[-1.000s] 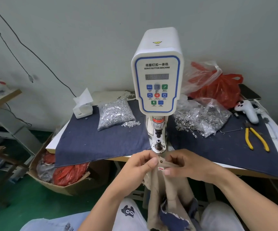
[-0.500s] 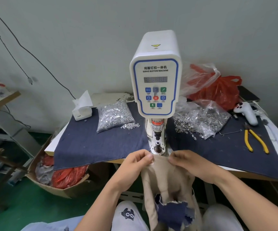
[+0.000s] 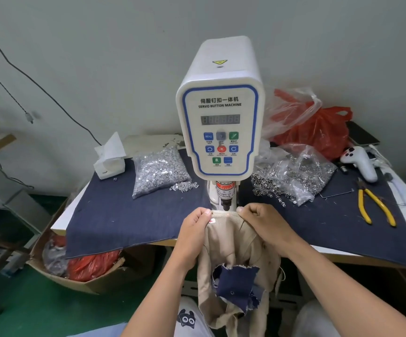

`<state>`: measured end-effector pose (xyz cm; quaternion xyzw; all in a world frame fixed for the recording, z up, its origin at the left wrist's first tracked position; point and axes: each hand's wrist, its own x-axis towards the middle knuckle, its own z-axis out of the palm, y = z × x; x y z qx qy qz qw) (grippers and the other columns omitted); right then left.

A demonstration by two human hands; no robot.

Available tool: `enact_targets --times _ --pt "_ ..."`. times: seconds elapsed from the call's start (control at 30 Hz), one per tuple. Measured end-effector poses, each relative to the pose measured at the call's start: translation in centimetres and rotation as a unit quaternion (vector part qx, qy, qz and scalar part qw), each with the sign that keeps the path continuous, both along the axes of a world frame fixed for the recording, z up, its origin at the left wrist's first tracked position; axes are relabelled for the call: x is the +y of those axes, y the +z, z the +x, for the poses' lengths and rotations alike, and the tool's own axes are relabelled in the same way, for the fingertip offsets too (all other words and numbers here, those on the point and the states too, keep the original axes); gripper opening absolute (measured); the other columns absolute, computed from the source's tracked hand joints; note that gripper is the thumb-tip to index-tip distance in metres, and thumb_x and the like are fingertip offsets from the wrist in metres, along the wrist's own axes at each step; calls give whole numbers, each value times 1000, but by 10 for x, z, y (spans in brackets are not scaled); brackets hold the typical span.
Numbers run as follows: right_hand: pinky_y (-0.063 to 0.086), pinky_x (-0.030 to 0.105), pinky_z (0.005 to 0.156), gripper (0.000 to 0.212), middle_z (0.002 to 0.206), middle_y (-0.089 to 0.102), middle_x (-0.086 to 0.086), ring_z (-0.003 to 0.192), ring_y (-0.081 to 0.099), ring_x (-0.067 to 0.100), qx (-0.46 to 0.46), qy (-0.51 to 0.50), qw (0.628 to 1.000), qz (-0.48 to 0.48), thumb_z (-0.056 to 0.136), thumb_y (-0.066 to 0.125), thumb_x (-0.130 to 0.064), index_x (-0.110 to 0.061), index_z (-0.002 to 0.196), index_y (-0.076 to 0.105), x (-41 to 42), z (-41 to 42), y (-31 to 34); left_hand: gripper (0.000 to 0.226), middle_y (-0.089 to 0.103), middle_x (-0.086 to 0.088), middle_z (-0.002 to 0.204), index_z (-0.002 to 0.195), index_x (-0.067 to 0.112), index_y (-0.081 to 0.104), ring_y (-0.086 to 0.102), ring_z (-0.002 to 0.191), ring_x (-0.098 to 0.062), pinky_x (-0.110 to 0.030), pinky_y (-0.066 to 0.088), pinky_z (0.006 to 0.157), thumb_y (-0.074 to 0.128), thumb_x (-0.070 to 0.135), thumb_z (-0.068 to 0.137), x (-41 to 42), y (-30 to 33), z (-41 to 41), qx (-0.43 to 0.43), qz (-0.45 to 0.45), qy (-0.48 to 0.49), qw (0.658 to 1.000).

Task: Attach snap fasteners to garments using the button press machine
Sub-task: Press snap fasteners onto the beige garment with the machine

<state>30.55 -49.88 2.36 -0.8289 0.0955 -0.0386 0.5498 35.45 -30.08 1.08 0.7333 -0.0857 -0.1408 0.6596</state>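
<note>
Garment (image 3: pixel 231 242) edge under press machine (image 3: pixel 221 117) head, die hidden behind it.

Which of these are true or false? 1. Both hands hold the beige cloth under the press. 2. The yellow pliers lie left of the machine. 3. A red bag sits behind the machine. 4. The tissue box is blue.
1. True: the left hand and right hand pinch the beige garment below the button machine.
2. False: the yellow pliers lie to its right.
3. True: the red bag sits behind it, to the right.
4. False: the tissue box is white.
</note>
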Motion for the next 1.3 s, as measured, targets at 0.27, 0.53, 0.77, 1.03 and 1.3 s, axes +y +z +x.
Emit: enact_targets --times 0.27,0.53,0.77,1.03,1.3 --pt "38 34 69 40 67 54 -3 68 46 8 -4 3 998 64 99 64 -39 -10 71 65 1 -5 -4 29 47 7 71 67 29 54 42 70 -8 -31 37 69 56 39 94 4 -4 5 6 11 -26 1000" --pt "37 21 61 39 63 51 -12 64 44 3 -31 11 996 80 101 62 -35 -23 64 61 2 -6 -10 23 40 -6 81 80 17 53 34 79 -21 -33 33 68 56 32 98 6 -1 1 8 -35 -40 999" --pt "39 23 63 36 65 55 -10 66 46 4 -22 19 995 95 101 62 -34 -24 66 64 1 -6 -13 30 43 -6 79 78 19 54 38 78 -19 -33 35 69 53 19 108 6 -3 2 8 -13 -45 999" --pt "39 26 66 35 66 56 -13 66 46 2 -24 17 996 85 100 62 -36 -23 67 66 0 -6 -14 28 48 4 73 71 26 55 43 71 -9 -28 38 68 56 33 98 8 -3 2 8 -15 -47 999" --pt "39 30 69 36 67 55 -9 68 45 4 -23 20 996 89 101 62 -36 -20 68 65 1 -5 -14 29 49 3 74 71 26 55 44 70 -8 -28 39 67 55 33 99 9 -7 5 11 -9 -51 999"
